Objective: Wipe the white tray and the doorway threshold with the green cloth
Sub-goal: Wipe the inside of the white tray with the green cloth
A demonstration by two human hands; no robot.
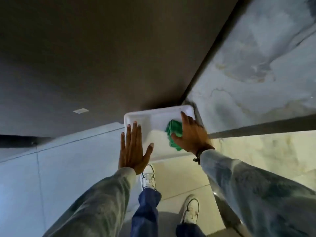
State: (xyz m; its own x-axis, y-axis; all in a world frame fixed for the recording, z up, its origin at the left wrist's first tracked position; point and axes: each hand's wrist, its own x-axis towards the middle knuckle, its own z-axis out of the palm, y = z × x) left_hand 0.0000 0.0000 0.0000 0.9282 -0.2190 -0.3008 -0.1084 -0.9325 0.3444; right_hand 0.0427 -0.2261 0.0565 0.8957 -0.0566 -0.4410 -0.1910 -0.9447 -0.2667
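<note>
Head view, looking straight down. White tray (154,117) sits on the floor, pushed into the corner where the dark door panel (102,57) meets the marbled wall (256,65). Far edge of the tray is against the dark panel, right edge just beside the wall.

Left hand (132,151): flat, fingers spread apart, palm down on the tray's left edge, fingertips near its far-left corner, thumb pointing in over the tray floor. Gripping nothing.

Right hand (191,134): also flat and spread, pressed down on the green cloth (173,134), not closed around it. Cloth is bunched under the palm in the right half of the tray, near the right edge; most of what's visible sticks out to the left of the hand and under the thumb (the rest is hidden by the palm). Index fingertip reaches toward the tray's far-right corner.

Dark bracelet (198,155) on the right wrist. Pale mottled sleeves on both arms.

Below the tray's near edge: two white sneakers, left one (148,178) touching or just short of the tray (cannot tell), right one (190,209) farther back. Blue trousers (147,211).

Dark strip (256,130) runs along the floor at the foot of the wall, right of the tray.
</note>
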